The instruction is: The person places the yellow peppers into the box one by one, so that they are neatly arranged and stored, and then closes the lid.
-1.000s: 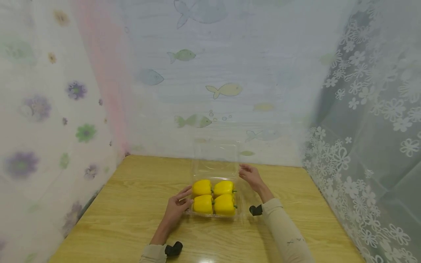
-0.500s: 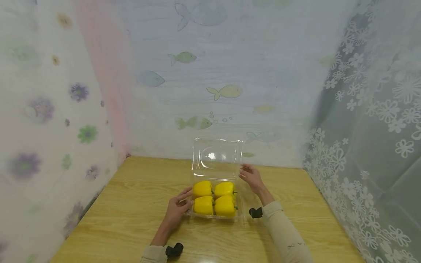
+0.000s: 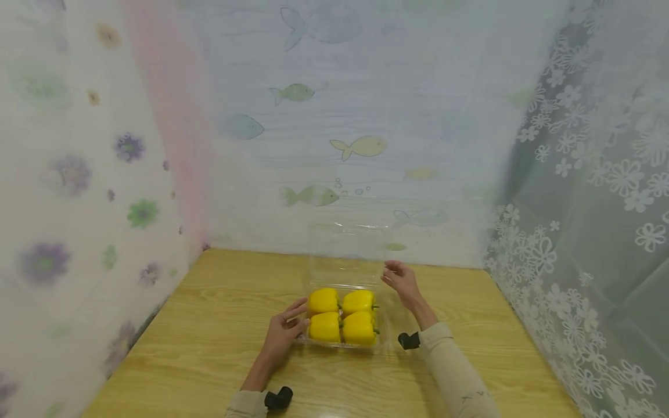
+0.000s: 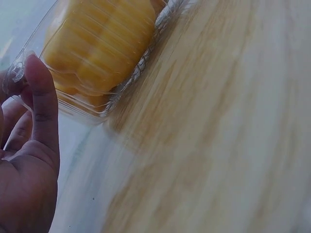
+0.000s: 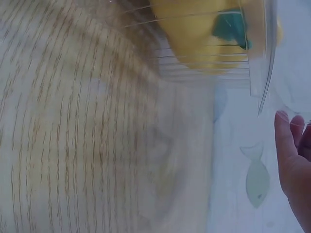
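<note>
A clear plastic clamshell container (image 3: 385, 325) stands on the table with several yellow bell peppers (image 3: 324, 328) in its base, in two rows. Its transparent lid (image 3: 347, 247) is raised at the back, joined to the base along the far edge. At the base's left side, my left hand (image 3: 280, 335) pinches the rim between thumb and fingers; the left wrist view shows the thumb (image 4: 41, 82) on the clear edge. My right hand (image 3: 402, 284) holds the lid's right edge near the hinge with its fingertips, partly cut off in the right wrist view.
The wood-grain table (image 3: 219, 302) extends around the container. Behind it hangs a fish-patterned curtain (image 3: 449, 145), with flowered sheets at left and right. Black wrist-worn pieces (image 3: 279, 398) sit at both cuffs.
Reflections on the lid brightened half a second ago and have faded again, so its tilt shifts slightly. Both hands and the peppers keep their places; the head view drifts a little.
</note>
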{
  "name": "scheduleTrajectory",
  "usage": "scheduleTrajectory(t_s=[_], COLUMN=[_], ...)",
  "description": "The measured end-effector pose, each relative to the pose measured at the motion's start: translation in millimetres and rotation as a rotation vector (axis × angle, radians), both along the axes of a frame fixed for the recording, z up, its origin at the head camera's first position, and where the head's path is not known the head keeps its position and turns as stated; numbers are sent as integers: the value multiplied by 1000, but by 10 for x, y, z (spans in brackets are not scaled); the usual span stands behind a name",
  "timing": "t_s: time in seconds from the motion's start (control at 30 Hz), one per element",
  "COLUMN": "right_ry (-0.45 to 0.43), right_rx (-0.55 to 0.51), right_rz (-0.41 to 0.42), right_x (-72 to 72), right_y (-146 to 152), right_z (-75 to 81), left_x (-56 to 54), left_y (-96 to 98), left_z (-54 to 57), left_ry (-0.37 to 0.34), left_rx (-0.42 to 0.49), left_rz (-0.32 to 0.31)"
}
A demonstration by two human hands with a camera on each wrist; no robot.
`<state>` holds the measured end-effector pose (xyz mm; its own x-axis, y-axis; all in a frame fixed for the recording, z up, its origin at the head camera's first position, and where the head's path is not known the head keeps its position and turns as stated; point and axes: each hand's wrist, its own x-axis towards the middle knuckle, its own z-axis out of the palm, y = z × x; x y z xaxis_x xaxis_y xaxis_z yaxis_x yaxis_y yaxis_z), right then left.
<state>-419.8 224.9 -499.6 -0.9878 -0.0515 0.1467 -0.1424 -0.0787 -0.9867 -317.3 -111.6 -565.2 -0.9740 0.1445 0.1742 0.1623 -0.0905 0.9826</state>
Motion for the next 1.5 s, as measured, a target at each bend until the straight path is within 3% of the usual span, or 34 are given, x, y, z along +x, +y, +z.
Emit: scheduleTrajectory(t_s=[0.2,0.6,1.1,1.5], right_ry=[14,103,155,131], right_rx=[67,66,131,74], right_rz=[2,-32,-13,-21], right_x=[-1,5,92,149], right_y=[-30,-75,-20,21], right_z=[2,-8,-39,-40], left_x=[-54,-166,-150,-131], left_y=[-24,-80,-76,-43], left_z=[14,9,15,15], left_ry=[-3,4,0,-20], left_rx=[-1,4,0,6], left_rz=[0,-4,-1,13])
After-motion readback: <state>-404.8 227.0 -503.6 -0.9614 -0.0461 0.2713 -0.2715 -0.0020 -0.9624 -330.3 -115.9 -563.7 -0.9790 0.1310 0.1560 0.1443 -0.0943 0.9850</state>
